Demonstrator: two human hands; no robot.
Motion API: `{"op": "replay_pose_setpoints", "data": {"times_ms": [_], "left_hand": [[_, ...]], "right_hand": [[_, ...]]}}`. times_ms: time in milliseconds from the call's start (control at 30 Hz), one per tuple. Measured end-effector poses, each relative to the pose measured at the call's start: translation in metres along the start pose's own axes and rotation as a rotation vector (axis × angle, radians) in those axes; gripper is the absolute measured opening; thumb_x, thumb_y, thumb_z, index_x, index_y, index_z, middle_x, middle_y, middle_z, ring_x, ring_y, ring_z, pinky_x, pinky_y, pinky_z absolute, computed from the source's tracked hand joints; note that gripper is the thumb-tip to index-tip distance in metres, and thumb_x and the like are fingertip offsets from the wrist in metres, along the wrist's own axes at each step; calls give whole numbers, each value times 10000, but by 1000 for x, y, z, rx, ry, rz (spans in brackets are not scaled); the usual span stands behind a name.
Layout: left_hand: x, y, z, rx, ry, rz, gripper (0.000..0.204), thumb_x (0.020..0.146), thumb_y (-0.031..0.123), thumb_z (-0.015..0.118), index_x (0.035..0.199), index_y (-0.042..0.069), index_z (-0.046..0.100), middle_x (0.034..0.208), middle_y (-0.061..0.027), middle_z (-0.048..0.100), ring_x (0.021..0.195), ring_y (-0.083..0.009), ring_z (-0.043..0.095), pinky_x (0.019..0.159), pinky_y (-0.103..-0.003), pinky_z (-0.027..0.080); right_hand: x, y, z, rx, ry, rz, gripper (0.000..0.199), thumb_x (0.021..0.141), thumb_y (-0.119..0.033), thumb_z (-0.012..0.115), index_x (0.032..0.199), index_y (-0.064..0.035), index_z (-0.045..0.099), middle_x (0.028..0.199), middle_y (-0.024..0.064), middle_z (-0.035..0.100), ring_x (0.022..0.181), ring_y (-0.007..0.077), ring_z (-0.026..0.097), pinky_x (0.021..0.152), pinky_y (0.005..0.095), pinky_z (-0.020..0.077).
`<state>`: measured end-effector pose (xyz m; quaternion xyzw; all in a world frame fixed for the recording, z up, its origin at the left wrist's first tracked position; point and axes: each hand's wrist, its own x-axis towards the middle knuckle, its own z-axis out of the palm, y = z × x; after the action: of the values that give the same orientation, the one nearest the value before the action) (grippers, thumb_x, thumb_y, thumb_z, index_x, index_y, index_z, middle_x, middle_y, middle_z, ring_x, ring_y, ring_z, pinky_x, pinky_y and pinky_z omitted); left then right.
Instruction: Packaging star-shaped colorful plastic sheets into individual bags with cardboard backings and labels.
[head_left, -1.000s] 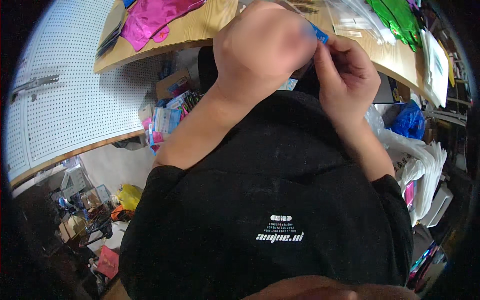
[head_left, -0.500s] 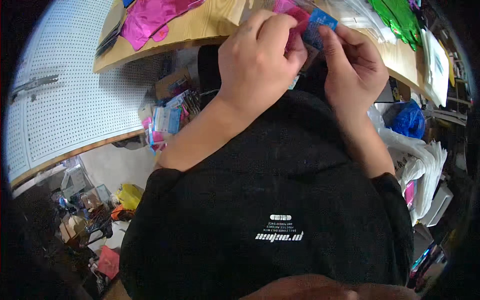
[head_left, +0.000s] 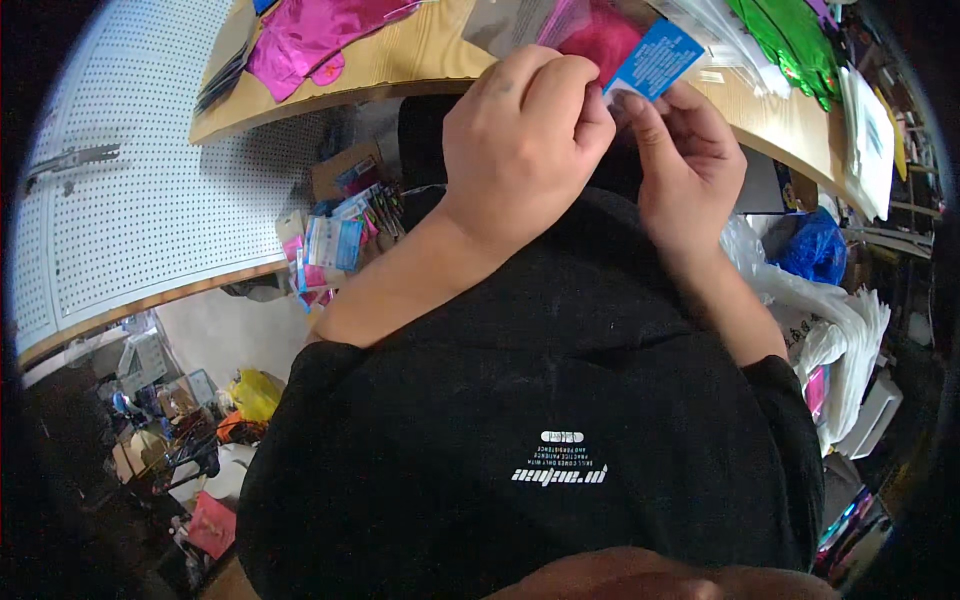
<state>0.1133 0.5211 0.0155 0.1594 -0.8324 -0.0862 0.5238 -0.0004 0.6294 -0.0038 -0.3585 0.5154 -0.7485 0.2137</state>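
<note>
At the table's near edge, both hands are closed on a clear plastic packet. Through its film shows a deep pink, shiny folded sheet (head_left: pixel 603 38), and a blue card with pale print (head_left: pixel 660 58) sits at its right end. My left hand (head_left: pixel 527 138) is curled, thumb and forefinger pinching the packet's near edge. Beside it, my right hand (head_left: pixel 690 165) pinches the packet just below the blue card, thumb on the near side. The spot between the thumbs is partly hidden by my fingers.
Magenta foil (head_left: pixel 315 38) lies on the wooden table (head_left: pixel 400 55) at left. Green foil (head_left: pixel 790 45) and clear sleeves are on its right. A white pegboard (head_left: pixel 190 190) stands left. Packets (head_left: pixel 333 243) lie below the table; white plastic bags (head_left: pixel 845 330) hang at right.
The blue card has tilted up and turned, so its printed face shows more fully. My right hand has shifted slightly left and down; my left hand has dropped a little.
</note>
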Motion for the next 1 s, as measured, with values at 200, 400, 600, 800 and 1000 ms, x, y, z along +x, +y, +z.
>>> {"op": "replay_pose_setpoints", "data": {"times_ms": [200, 400, 600, 800, 1000], "left_hand": [[1, 2, -5, 76, -131, -30, 193, 775, 35, 779, 947, 68, 696, 897, -100, 692, 752, -306, 698, 668, -392, 581], [-1, 0, -1, 11, -41, -59, 185, 777, 37, 776, 937, 65, 687, 895, -112, 691, 790, -329, 696, 698, -426, 577], [-10, -3, 3, 52, -136, -29, 190, 806, 74, 749, 969, 68, 653, 892, -107, 663, 786, -307, 704, 697, -390, 594], [-12, -2, 7, 54, -113, -19, 193, 792, 66, 747, 953, 69, 642, 866, -101, 644, 772, -298, 699, 672, -382, 589], [-11, 9, 6, 33, -131, -44, 186, 781, 18, 742, 948, 67, 676, 881, -108, 669, 769, -328, 692, 680, -415, 582]], "right_hand": [[0, 4, -2, -72, 16, -27, 272, 971, 39, 711, 1238, 51, 658, 1099, 91, 750, 964, 123, 704, 859, 265, 571], [0, -1, 1, -13, -57, 17, 377, 970, 77, 687, 1331, 58, 581, 1133, 125, 739, 1035, 165, 713, 910, 293, 582], [-3, 0, 1, 26, 12, -14, 374, 960, 96, 685, 1318, 57, 582, 1145, 136, 736, 1045, 179, 714, 933, 306, 579], [-1, -1, 3, 27, -12, 31, 344, 953, 111, 678, 1284, 69, 595, 1118, 138, 740, 1029, 185, 720, 943, 307, 584], [5, 2, 1, 69, 43, 180, 310, 929, 117, 696, 1223, 59, 615, 1060, 127, 744, 979, 181, 724, 915, 300, 592]]}}
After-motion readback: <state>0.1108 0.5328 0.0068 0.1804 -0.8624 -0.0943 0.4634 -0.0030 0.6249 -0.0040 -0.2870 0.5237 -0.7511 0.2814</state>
